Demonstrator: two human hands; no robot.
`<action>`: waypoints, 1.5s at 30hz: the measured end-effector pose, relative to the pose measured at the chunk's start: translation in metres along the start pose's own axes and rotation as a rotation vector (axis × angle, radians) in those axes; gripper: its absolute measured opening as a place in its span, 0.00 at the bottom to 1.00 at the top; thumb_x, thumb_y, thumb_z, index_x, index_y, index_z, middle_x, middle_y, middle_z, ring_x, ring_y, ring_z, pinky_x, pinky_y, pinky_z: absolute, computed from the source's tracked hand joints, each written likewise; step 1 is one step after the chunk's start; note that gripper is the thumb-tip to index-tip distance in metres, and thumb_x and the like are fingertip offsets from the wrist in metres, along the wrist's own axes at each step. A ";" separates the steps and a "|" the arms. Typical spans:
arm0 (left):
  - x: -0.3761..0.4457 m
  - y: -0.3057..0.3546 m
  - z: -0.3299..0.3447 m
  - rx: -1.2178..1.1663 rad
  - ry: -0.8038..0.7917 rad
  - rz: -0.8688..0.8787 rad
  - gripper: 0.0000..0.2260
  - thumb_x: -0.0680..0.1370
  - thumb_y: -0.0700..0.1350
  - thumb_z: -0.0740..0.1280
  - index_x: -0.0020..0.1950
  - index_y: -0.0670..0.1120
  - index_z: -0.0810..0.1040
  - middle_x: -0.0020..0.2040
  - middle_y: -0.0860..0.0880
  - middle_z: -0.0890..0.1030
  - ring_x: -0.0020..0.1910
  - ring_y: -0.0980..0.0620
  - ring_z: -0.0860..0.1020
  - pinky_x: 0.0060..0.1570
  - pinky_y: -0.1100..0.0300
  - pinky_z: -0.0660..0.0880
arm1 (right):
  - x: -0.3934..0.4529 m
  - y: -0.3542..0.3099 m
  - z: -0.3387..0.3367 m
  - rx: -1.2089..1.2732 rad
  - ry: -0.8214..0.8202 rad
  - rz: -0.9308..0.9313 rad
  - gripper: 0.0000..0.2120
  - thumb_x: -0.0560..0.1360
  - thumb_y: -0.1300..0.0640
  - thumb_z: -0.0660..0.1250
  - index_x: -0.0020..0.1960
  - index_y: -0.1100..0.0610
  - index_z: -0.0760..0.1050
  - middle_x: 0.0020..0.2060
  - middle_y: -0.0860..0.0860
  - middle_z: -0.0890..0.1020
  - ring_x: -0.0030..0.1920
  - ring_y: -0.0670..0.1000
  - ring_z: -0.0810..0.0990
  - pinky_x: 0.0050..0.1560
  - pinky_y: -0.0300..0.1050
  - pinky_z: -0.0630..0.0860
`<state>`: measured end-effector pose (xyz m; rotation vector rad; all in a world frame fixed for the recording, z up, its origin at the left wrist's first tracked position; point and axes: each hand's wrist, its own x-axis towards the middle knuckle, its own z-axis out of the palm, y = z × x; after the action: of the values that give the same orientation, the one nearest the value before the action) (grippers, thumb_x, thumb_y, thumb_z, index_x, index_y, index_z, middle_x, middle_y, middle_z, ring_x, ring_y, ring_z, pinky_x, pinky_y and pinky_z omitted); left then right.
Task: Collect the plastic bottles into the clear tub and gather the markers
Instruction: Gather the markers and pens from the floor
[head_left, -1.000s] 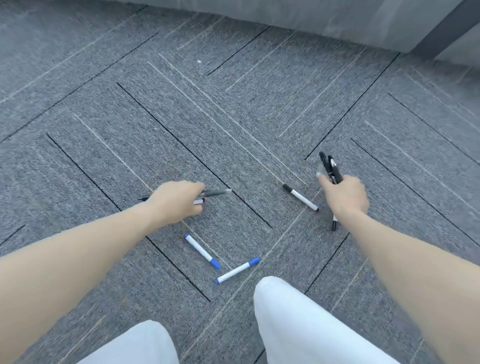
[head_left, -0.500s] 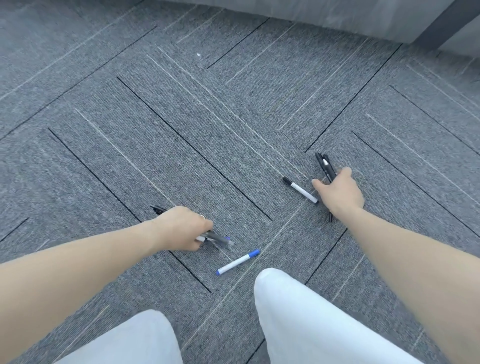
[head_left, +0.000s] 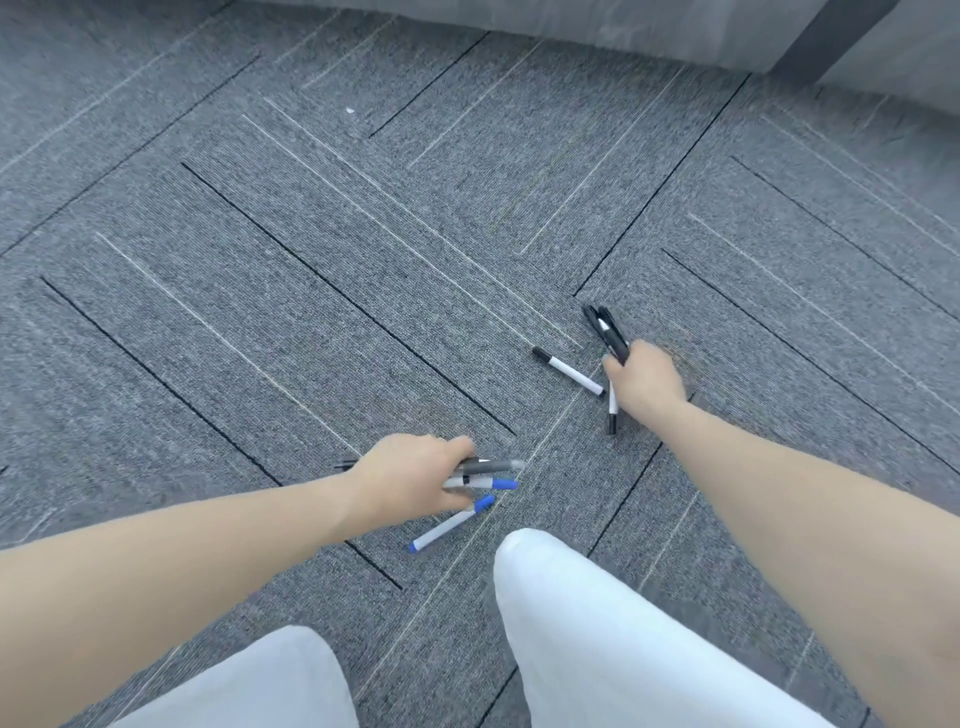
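While the grey carpet floor (head_left: 363, 234) fills nearly the whole view, two knees in white trousers (head_left: 597, 639) rise at the bottom edge and a bare forearm reaches forward on each side. Low and left of centre, the left hand (head_left: 410, 478) is curled around a bundle of markers (head_left: 483, 474), a grey one and a blue-capped one sticking out to the right past the fingers. Just below that hand, a loose blue-capped marker (head_left: 451, 524) lies slantwise on the carpet, its upper cap right by the fingertips. Farther off to the right, the right hand (head_left: 647, 382) is closed on a bunch of black markers (head_left: 605, 327) whose ends point up and away. Immediately left of it, a white marker with a black cap (head_left: 569, 371) lies on the floor.
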<state>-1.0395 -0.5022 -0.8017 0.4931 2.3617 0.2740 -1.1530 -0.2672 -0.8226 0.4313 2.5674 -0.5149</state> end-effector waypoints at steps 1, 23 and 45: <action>0.000 0.005 0.005 0.043 -0.020 0.009 0.17 0.76 0.58 0.63 0.55 0.47 0.67 0.47 0.48 0.80 0.46 0.45 0.79 0.41 0.56 0.70 | -0.002 -0.005 0.001 -0.015 0.014 -0.060 0.10 0.80 0.52 0.59 0.49 0.59 0.69 0.35 0.51 0.73 0.31 0.52 0.71 0.33 0.47 0.69; 0.028 -0.043 -0.041 -0.296 0.344 -0.413 0.05 0.76 0.47 0.60 0.44 0.46 0.71 0.33 0.50 0.75 0.29 0.51 0.75 0.28 0.60 0.72 | -0.017 -0.032 0.004 -0.323 -0.189 -0.586 0.23 0.71 0.35 0.64 0.52 0.54 0.68 0.40 0.46 0.77 0.37 0.48 0.78 0.38 0.44 0.78; 0.040 -0.066 -0.101 -1.091 0.620 -0.526 0.05 0.77 0.41 0.61 0.51 0.47 0.69 0.38 0.48 0.72 0.33 0.50 0.69 0.34 0.57 0.67 | -0.003 -0.141 -0.004 0.598 -0.347 -0.276 0.03 0.77 0.58 0.62 0.45 0.55 0.71 0.31 0.50 0.78 0.31 0.47 0.77 0.45 0.49 0.77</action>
<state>-1.1536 -0.5515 -0.7732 -0.8134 2.3265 1.4841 -1.2068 -0.3895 -0.7786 0.1556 2.1102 -1.3421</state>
